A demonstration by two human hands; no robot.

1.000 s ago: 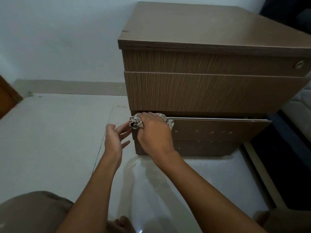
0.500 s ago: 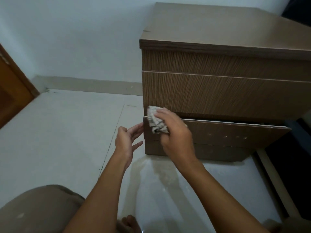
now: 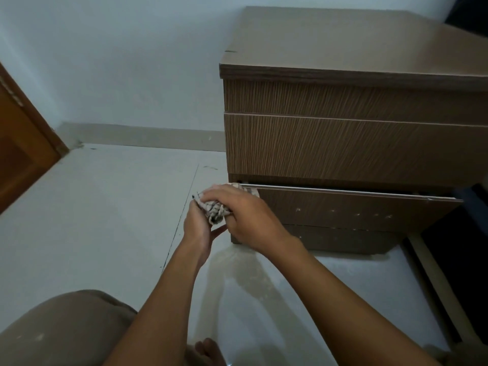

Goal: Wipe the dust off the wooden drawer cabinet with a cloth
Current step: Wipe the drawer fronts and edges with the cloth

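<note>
Head view: both hands, left hand and right hand, clamp cloth beside cabinet.

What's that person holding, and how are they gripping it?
A bunched checked cloth, clutched from above by the right hand; the left hand touches its left side.

The drawer cabinet is brown, its drawer fronts streaked with fine, lighter wood-grain lines and its top a plainer, smoother brown. The cloth is off-white with a dark checked pattern. The floor is pale grey, the wall whitish, and the door at far left orange-brown.
</note>
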